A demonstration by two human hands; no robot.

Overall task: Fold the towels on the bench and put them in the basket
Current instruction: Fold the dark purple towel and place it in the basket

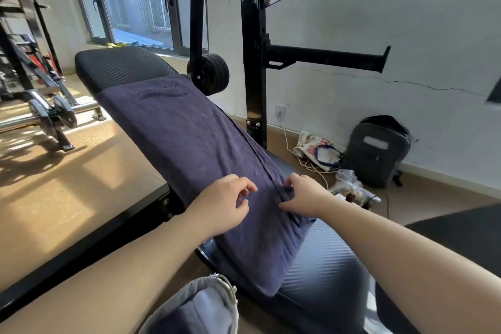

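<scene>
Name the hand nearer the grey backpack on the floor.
Right. The right hand grips the towel at its right edge, toward the backpack; the left hand sits further left over the towel.

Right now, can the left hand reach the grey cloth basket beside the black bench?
Probably yes. The grey cloth basket sits close below the left forearm, its top uncovered, and the left hand looks free above the dark blue towel.

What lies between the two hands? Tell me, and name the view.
Only the navy towel lies between the left hand and the right hand, its lengthwise fold edge running close to the right hand. The head view shows it.
</scene>
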